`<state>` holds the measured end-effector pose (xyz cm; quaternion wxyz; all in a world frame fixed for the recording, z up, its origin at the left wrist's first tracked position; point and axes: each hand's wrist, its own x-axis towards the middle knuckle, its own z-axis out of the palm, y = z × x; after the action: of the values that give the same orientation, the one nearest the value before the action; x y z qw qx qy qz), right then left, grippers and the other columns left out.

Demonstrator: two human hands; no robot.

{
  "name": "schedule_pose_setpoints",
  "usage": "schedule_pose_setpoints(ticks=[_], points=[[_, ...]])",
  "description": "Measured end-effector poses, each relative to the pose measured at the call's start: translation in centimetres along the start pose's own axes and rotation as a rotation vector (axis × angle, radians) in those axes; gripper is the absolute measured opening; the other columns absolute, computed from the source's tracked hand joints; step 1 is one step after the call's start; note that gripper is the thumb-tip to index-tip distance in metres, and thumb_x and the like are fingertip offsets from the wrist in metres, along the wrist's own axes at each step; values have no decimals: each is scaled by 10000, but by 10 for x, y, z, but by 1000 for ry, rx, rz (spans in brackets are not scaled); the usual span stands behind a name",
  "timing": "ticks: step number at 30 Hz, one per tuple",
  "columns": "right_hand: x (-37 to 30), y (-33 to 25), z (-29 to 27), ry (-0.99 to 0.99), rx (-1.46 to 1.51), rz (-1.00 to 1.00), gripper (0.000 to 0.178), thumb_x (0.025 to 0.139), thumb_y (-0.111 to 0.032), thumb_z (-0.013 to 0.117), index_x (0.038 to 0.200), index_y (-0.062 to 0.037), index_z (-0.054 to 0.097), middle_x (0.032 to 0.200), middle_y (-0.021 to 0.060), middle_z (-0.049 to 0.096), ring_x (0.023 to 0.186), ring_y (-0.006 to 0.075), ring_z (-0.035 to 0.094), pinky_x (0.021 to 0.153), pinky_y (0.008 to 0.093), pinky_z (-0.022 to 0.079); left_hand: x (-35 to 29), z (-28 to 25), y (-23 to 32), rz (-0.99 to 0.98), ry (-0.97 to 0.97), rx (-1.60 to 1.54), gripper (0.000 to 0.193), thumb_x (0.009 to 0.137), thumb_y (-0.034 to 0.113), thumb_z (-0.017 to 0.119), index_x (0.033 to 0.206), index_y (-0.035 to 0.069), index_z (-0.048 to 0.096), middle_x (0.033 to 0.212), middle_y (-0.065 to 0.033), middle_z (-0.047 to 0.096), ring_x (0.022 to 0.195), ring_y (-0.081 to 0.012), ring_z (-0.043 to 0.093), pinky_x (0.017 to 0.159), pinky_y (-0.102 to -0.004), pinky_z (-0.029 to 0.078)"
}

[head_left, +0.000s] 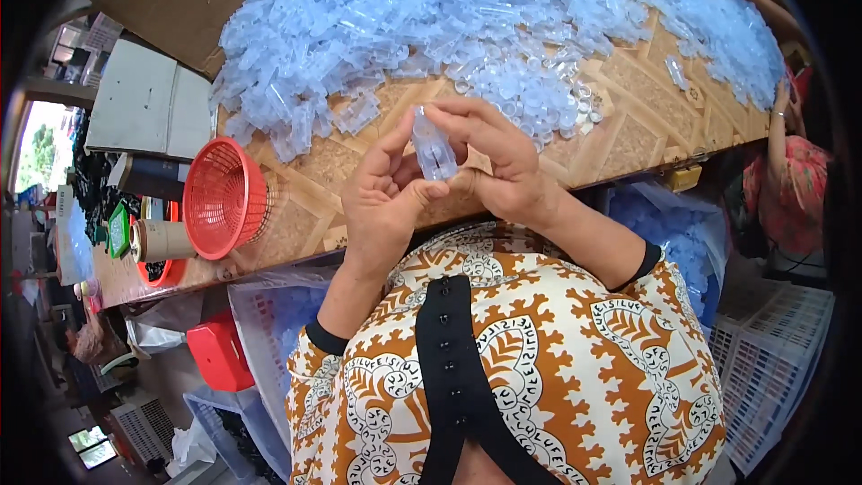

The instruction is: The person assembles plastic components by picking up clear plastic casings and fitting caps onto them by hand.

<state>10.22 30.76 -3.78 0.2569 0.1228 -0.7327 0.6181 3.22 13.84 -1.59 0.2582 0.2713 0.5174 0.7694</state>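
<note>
Between my two hands, above the table's near edge, is a small clear plastic tube-like part. My left hand grips it from the left, with the thumb at its lower end. From the right, my right hand closes its fingers and thumb on the same part. Just beyond my hands lies a spread of small clear rings or caps. Behind these rises a large heap of clear bluish plastic parts. A few loose clear pieces rest at the heap's front edge.
A red plastic basket leans on the table at the left, beside a brown roll and a white carton. Bags of clear parts hang below the edge. At the right, another person's arm reaches to the heap.
</note>
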Motion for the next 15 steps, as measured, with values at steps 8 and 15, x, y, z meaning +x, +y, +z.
schedule_pose_setpoints(ticks=[8, 15], points=[[2, 4, -2, 25, -259, -75, 642, 791, -107, 828, 1376, -29, 574, 1289, 124, 539, 944, 129, 592, 743, 257, 517, -3, -1, -16, -93, -92, 20, 625, 1051, 92, 498, 1596, 57, 193, 1538, -120, 416, 1326, -199, 511, 1107, -331, 427], [0, 10, -5, 65, -122, -34, 636, 760, -118, 853, 1340, -26, 607, 1263, 84, 542, 833, 113, 562, 716, 233, 505, -1, -4, -12, -172, -171, -136, 637, 1074, 216, 467, 1608, 79, 148, 1568, -76, 383, 1339, -187, 499, 1138, -346, 380]])
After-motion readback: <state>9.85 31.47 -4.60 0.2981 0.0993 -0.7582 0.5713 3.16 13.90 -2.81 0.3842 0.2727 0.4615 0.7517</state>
